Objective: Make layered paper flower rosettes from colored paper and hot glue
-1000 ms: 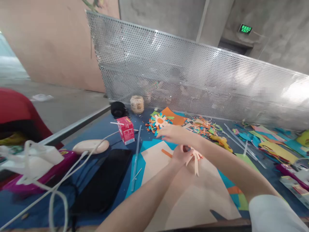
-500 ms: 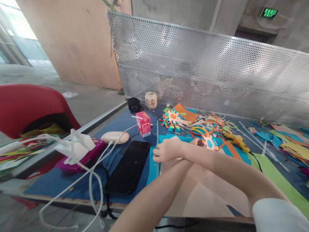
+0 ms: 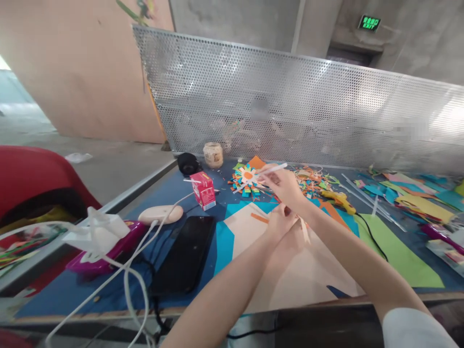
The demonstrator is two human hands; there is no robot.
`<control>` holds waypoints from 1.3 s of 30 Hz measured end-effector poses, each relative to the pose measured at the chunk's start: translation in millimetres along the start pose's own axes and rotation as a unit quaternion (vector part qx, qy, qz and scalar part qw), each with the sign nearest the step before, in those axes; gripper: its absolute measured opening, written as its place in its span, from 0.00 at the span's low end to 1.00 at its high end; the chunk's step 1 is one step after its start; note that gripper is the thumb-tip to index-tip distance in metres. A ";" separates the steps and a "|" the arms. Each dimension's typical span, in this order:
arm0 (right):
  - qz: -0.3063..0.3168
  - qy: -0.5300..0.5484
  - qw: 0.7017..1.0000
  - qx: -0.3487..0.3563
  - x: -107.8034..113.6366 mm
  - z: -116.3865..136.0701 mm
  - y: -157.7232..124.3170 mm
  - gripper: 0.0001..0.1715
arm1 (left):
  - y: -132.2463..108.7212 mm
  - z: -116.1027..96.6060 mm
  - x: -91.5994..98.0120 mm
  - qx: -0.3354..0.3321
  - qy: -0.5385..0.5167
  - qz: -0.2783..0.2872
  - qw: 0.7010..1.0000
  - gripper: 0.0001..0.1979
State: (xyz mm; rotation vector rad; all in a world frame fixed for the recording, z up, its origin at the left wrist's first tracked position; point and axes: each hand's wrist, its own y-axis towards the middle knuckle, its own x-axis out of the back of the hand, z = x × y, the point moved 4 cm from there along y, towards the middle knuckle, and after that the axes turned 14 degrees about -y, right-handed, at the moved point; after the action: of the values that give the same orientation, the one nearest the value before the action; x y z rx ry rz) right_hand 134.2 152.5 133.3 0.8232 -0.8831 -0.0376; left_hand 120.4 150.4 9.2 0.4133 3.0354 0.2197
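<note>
My right hand (image 3: 284,186) is closed round a thin whitish translucent stick (image 3: 276,169), like a glue stick, which points left and right above the paper scraps. Just below it, my left hand (image 3: 281,221) is closed on a paper flower (image 3: 304,231). Only its cream strips show, hanging at the right of the fingers; the rest is hidden by my hands. A finished-looking layered paper flower (image 3: 248,176) with an orange centre lies behind my hands. Under my forearms is a large cream paper sheet (image 3: 286,285), over blue paper (image 3: 224,241). An orange strip (image 3: 259,218) lies beside my left hand.
A yellow glue gun (image 3: 339,200) with a black cord lies right of my hands, near green paper (image 3: 398,261). Left are a black phone (image 3: 184,253), a pink box (image 3: 203,191) and white cables (image 3: 132,263). A perforated metal screen (image 3: 253,96) borders the table's back.
My right hand has lifted the stick from the paper and moved back and right. My forearms have uncrossed. My left hand has turned the flower, and the whole view has shifted rightward.
</note>
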 end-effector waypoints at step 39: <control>0.239 0.447 0.832 -0.224 64.9 -126.5 -48.4 0.32 | 25.5 -11.7 42.6 -0.052 -0.460 -0.140 0.875 0.14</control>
State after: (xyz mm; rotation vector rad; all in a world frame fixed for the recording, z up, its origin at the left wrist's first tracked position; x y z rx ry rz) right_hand 279.1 174.7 100.3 0.0932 -0.1334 0.5304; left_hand 85.1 184.8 22.5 0.0256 2.0871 0.1135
